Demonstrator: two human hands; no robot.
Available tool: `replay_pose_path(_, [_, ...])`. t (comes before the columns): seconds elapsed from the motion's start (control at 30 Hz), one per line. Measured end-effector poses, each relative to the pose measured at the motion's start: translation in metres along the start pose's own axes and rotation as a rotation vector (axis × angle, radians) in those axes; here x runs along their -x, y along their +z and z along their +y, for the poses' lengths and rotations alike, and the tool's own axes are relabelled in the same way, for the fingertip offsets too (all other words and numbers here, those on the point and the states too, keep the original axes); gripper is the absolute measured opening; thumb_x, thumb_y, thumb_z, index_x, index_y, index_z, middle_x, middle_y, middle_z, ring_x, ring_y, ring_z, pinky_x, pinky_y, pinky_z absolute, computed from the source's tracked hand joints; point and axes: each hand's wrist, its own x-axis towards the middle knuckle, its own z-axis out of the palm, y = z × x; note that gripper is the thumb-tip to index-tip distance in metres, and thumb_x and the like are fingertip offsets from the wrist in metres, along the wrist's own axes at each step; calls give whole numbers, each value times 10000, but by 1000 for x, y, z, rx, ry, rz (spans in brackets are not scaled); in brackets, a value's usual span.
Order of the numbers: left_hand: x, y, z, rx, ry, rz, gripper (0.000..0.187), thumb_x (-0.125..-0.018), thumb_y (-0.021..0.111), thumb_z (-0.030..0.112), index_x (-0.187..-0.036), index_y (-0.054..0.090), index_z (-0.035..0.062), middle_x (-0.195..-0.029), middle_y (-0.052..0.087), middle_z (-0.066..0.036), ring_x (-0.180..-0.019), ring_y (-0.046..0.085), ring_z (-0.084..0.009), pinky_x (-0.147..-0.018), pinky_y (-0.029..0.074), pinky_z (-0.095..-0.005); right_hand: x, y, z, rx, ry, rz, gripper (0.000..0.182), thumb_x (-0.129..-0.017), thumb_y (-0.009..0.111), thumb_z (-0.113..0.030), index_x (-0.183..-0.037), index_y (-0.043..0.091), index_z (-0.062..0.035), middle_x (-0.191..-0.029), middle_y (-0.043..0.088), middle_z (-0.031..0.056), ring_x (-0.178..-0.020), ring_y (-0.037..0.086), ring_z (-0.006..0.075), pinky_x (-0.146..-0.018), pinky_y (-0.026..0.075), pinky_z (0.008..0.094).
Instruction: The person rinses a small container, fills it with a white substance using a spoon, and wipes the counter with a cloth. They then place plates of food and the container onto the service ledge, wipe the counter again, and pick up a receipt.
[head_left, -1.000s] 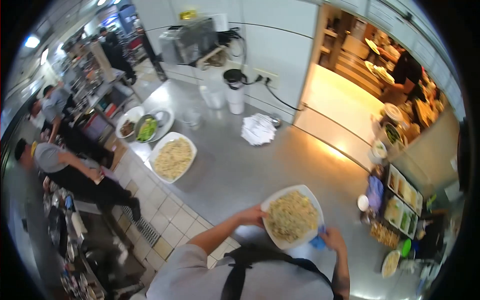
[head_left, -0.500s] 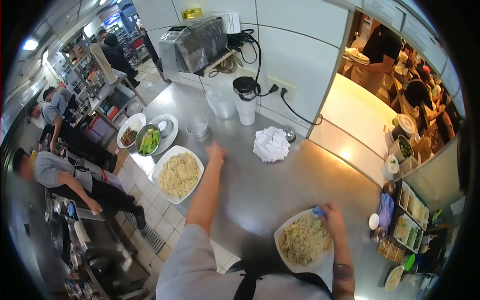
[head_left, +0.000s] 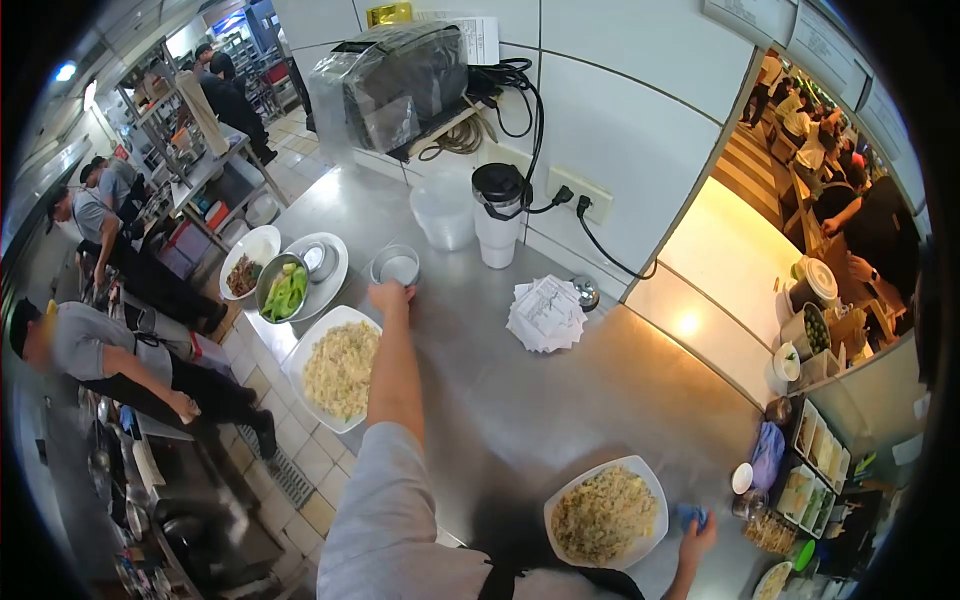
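Observation:
On the steel counter (head_left: 450,400), my left hand (head_left: 391,297) is at the near side of a small clear bowl (head_left: 396,266), its fingers closed against it. To its lower left lies a square white plate of rice (head_left: 341,368). My right hand (head_left: 698,541) holds a crumpled blue cloth (head_left: 690,516), just right of a second white plate of rice (head_left: 605,512). Further left are a metal bowl of green vegetables (head_left: 285,291), an oval white plate (head_left: 331,283) under a small metal cup, and a white dish of brown food (head_left: 243,273).
Behind stand a black-lidded tumbler (head_left: 497,225), clear stacked containers (head_left: 442,213) and a plastic-wrapped machine (head_left: 395,85). Paper slips (head_left: 546,314) lie mid-counter beside a metal bell (head_left: 586,291). Ingredient trays (head_left: 815,470) sit at right. Several people work at left.
My left hand has moved up and left to the clear bowl. My right hand has moved off the near rice plate, down and right, with the blue cloth.

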Motion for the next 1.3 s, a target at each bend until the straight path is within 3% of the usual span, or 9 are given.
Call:
replay_pose_path(0.17, [87, -15, -7, -91, 126, -101, 265, -780, 518, 5, -1015, 450, -95, -837, 594, -232, -534, 646, -321, -403, 555, -367, 54, -57, 66, 294, 206, 295, 452, -783, 551, -7, -1231, 506, 32, -1141, 571, 226, -1058, 551, 381, -927, 424, 437])
replay_pose_path(0.27, [124, -41, -61, -374, 216, -234, 223, -779, 556, 33, -953, 498, -94, -753, 623, -202, -542, 662, -298, -421, 552, -381, 83, -65, 72, 406, 179, 344, 416, -874, 577, -366, -1097, 611, -16, -1002, 628, 215, -844, 606, 435, -704, 496, 494])
replay_pose_path(0.33, [204, -66, -44, -359, 41, -346, 224, -777, 562, 39, -949, 521, -99, -746, 641, -215, -529, 666, -289, -431, 551, -386, 96, -65, 68, 513, 157, 220, 386, -892, 544, -336, -1103, 613, -20, -1051, 610, 218, -925, 584, 419, -804, 468, 493])
replay_pose_path(0.4, [228, -89, -72, -459, 13, -550, 252, -783, 561, 45, -987, 527, -99, -772, 651, -227, -514, 663, -294, -429, 552, -381, 109, -78, -1, 461, 107, 276, 375, -897, 527, -324, -1097, 616, -20, -1065, 602, 227, -950, 575, 419, -833, 457, 493])
replay_pose_path(0.67, [296, -149, -64, -592, -154, -867, 532, -897, 573, 289, -1282, 410, -40, -711, 645, -160, -554, 655, -242, -458, 540, -335, 123, -94, -4, 381, -68, 282, 359, -822, 572, -230, -1117, 626, -32, -1002, 601, 239, -902, 583, 418, -808, 473, 477])
replay_pose_path(0.8, [238, -184, 25, -433, 55, -1029, 539, -943, 491, 408, -1263, 440, -23, -743, 644, -148, -557, 638, -206, -516, 530, -302, 126, -84, 16, 388, -91, 326, 395, -788, 578, -204, -1130, 612, -9, -1018, 604, 257, -903, 584, 428, -806, 480, 482])
replay_pose_path(0.93, [100, -231, 100, -16, 490, -502, 349, -949, 491, 302, -1130, 509, 4, -812, 621, -88, -690, 609, -159, -615, 512, -272, 126, -70, 24, 349, -59, 307, 453, -776, 600, -269, -1126, 599, 19, -1030, 607, 265, -926, 584, 441, -822, 477, 496])
replay_pose_path(1.1, [-149, -308, 110, 203, 121, 2, 371, -834, 561, 187, -1148, 465, 15, -879, 581, -110, -719, 590, -183, -608, 484, -265, 137, -64, 58, 467, -74, 258, 517, -828, 578, -381, -1142, 577, 29, -1108, 560, 292, -980, 559, 440, -852, 458, 507])
replay_pose_path(1.3, [-277, -331, 123, 320, -70, -181, 392, -834, 541, 213, -1167, 423, 44, -1121, 521, -240, -1011, 571, -347, -837, 485, -361, 170, -41, -112, 379, 100, 689, 537, -852, 550, -444, -1130, 578, 16, -1124, 543, 268, -996, 540, 426, -854, 447, 507])
